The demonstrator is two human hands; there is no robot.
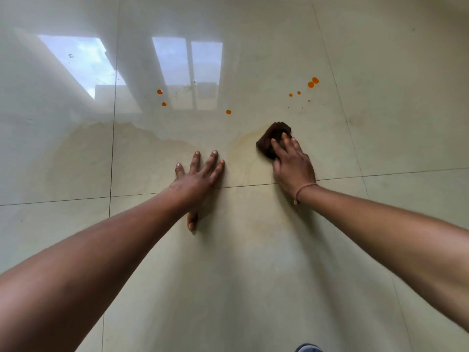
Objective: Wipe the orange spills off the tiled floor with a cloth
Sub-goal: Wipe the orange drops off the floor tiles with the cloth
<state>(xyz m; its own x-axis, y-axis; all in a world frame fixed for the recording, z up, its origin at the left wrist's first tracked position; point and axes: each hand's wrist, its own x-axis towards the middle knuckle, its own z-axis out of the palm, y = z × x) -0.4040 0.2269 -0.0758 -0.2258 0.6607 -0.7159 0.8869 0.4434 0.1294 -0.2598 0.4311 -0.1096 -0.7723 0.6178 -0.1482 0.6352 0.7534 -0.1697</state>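
The right hand [291, 165] presses a dark cloth [272, 138] flat on the floor [253, 275], fingers [278, 148] spread over it and clamped down, just beyond a grout line [241, 185]. The left hand [196, 177] lies flat beside it, fingers apart, palm across that same line. Orange drops [312, 82] lie beyond the cloth; three more [160, 91] lie far left of them. A faint, possibly wet smear [243, 146] spreads between the hands. Bare tile lies open toward the near edge.
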